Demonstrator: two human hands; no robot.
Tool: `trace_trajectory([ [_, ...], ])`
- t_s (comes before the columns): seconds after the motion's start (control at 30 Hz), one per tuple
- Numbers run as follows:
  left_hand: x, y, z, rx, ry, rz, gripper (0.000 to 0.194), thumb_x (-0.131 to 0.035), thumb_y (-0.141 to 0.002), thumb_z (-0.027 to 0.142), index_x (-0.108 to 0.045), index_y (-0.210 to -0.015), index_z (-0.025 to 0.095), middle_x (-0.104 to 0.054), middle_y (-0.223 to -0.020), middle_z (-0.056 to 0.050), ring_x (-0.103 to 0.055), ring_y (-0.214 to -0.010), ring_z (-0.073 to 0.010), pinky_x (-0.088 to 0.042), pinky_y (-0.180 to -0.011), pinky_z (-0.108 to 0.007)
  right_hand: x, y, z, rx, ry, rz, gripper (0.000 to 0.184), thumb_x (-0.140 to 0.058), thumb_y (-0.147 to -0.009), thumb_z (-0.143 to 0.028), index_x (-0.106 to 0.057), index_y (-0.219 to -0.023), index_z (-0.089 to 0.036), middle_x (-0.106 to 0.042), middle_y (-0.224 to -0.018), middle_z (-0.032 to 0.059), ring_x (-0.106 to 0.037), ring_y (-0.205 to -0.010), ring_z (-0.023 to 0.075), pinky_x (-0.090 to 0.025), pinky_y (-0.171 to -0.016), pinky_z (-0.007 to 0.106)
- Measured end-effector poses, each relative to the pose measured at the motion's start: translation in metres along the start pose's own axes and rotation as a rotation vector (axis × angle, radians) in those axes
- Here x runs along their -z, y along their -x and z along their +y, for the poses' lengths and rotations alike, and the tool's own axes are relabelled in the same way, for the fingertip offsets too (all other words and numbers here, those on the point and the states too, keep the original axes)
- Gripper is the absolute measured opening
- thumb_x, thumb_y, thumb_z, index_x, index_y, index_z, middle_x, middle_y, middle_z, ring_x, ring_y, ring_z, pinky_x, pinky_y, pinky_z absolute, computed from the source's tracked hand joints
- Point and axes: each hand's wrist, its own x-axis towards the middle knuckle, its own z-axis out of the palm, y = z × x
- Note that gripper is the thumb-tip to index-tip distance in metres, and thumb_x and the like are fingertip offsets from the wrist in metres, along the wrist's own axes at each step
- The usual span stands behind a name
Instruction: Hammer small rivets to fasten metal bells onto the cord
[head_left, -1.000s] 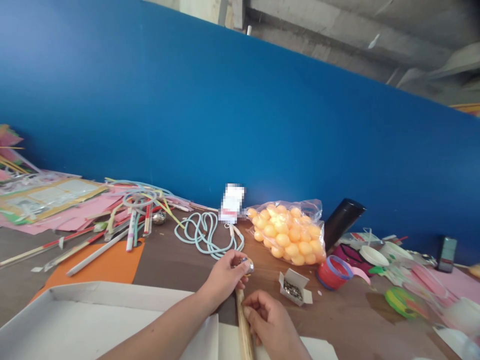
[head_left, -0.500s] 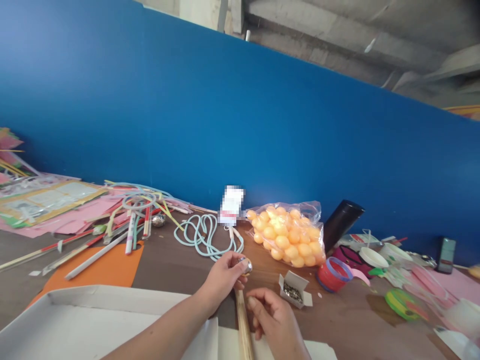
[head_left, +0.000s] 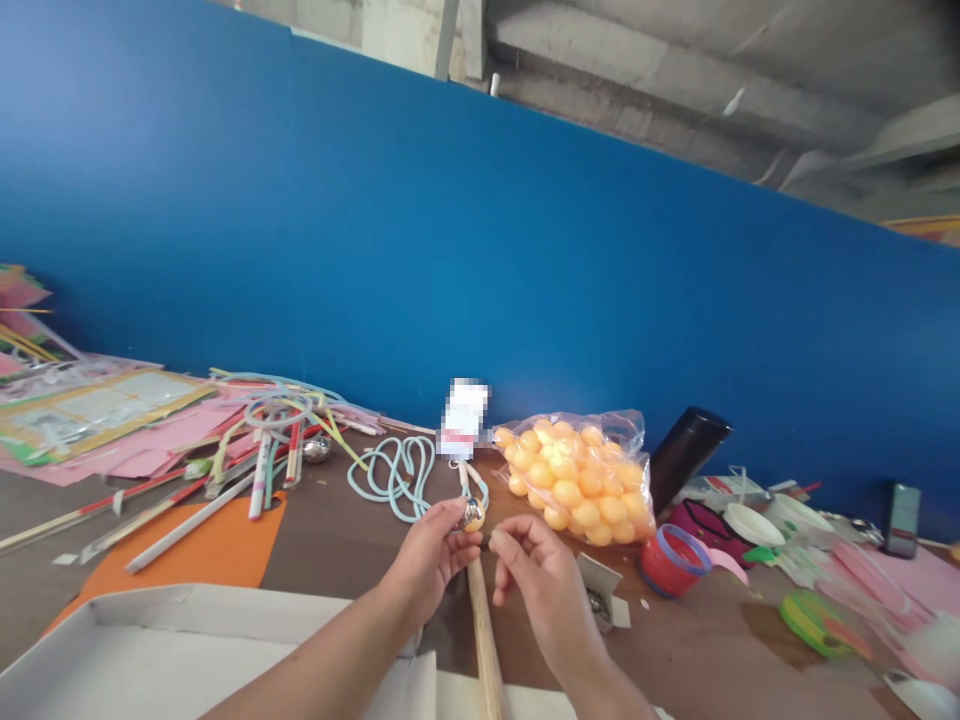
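Observation:
My left hand (head_left: 426,562) pinches a small ball (head_left: 472,515), silvery and shiny over most of its surface with a yellow-orange patch low down. Close beside it on the right, my right hand (head_left: 531,568) has thumb and forefinger pressed together; anything between them is too small to make out. A wooden stick (head_left: 481,640) runs from below the ball toward the bottom edge, between my wrists. Half behind my right hand stands an open small white box (head_left: 600,578) with little metal pieces in it.
A clear bag of orange balls (head_left: 574,480) lies behind my hands. Blue cord (head_left: 390,480) is coiled left of it. At right are a red tape roll (head_left: 671,562) and a black cylinder (head_left: 688,455). A white tray (head_left: 187,640) fills the front left; another silvery ball (head_left: 316,449) lies beyond.
My right hand has risen from beside the stick to the ball and now partly covers the small box. My left hand has turned the ball, showing its yellow-orange patch, and shifted slightly left.

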Motion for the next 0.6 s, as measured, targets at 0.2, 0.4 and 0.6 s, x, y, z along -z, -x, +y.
trace_trajectory([
  [0.2,0.004,-0.002,-0.001,-0.023,-0.001,-0.065,0.018,-0.060,-0.076,0.032,-0.052,-0.075,0.016,-0.059,-0.067,-0.001,-0.058,-0.055,-0.0092,-0.049,-0.055,-0.021,-0.011,-0.011,0.013,-0.042,-0.059,0.024,0.028,-0.060,-0.078,-0.042,-0.058,-0.077,-0.014,-0.057,-0.052,-0.0036,-0.051,-0.042,0.0080,-0.043,-0.044,0.019],
  [0.4,0.003,-0.003,-0.003,-0.014,-0.079,-0.010,0.019,-0.061,-0.075,0.032,-0.054,-0.084,0.016,-0.060,-0.075,-0.002,-0.061,-0.062,-0.0099,-0.048,-0.055,-0.020,0.000,-0.012,0.025,-0.127,-0.194,0.021,0.026,-0.066,-0.074,-0.037,-0.060,-0.082,-0.014,-0.059,-0.056,-0.0019,-0.050,-0.048,0.0082,-0.043,-0.044,0.018],
  [0.6,0.003,-0.001,-0.006,-0.024,-0.146,-0.027,0.023,-0.062,-0.074,0.036,-0.053,-0.082,0.017,-0.060,-0.072,0.000,-0.060,-0.059,-0.0087,-0.047,-0.054,-0.019,0.002,-0.012,0.031,-0.145,-0.373,-0.009,0.021,-0.068,-0.074,-0.030,-0.061,-0.085,-0.014,-0.058,-0.061,-0.0018,-0.047,-0.049,0.0065,-0.040,-0.040,0.015],
])
